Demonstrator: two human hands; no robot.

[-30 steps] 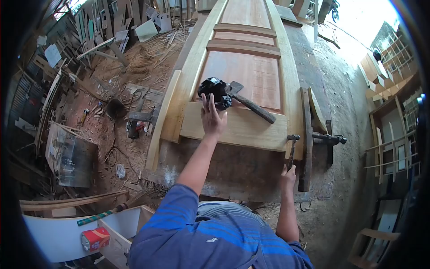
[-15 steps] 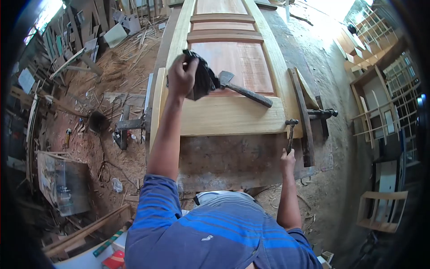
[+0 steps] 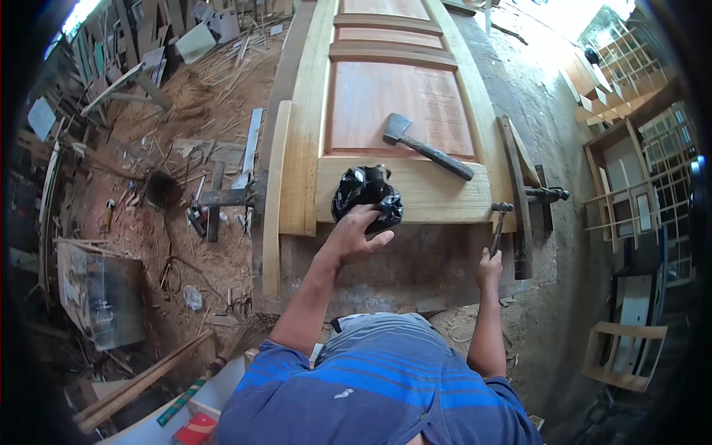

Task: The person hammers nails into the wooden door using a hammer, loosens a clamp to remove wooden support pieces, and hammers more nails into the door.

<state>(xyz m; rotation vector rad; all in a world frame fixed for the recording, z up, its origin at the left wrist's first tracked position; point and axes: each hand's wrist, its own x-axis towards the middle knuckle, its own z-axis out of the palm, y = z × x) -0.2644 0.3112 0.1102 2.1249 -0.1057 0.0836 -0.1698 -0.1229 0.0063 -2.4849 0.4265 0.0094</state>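
Observation:
A black plastic bag [image 3: 347, 194] sits crumpled on the bottom rail of a wooden panel door [image 3: 445, 194]. My left hand [image 3: 357, 236] is at the bag's near side, fingers stretched over it and thumb apart; the bag hides some fingertips. In my right hand [image 3: 489, 268] is a hammer [image 3: 499, 222], gripped by its handle, its head up beside the door's lower right corner. A hatchet [image 3: 434, 154] lies across the lower panel and rail, beyond the bag.
The door rests on a worn workbench [image 3: 415, 259]. Clamp bars [image 3: 545, 194] and a wooden strip [image 3: 515, 215] line its right side, with another strip [image 3: 276, 215] at left. Wood scraps and shavings cover the floor at left; wooden frames [image 3: 627, 356] stand at right.
My left hand has brought the black bag down and nearer, from above the panel onto the bottom rail, and its grip has loosened. The right hand still holds the hammer.

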